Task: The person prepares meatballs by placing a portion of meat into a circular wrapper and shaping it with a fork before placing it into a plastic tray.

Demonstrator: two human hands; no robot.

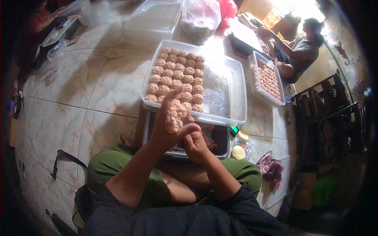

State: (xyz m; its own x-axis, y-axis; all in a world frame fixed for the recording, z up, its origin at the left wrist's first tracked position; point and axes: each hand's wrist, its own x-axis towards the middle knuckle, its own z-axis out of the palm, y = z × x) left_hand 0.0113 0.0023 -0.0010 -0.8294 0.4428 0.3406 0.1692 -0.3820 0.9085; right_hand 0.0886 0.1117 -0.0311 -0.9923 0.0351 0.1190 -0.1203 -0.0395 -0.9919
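A pinkish-brown, knobbly lump of sticky mix (175, 121) lies in the palm of my left hand (159, 131). The fingers of that hand point away from me and its thumb reaches across to the right. Against this thumb my right hand (195, 145) is curled closed; what it holds, if anything, is hidden. Just beyond my hands, rows of round knobbly balls (178, 74) fill the left part of a clear plastic box (236, 100). Beneath that box's near edge stands a dark tray (224, 143) with more loose mix (210, 143) in it, partly covered by my hands.
At the right is another clear box (278, 98) of balls, near a seated person (301, 51). Pale round lids (238, 152) and a checked cloth (270, 167) lie right of my knee. A black strap (67, 155) crosses the tiled floor (106, 126). A dark rack (327, 114) stands far right.
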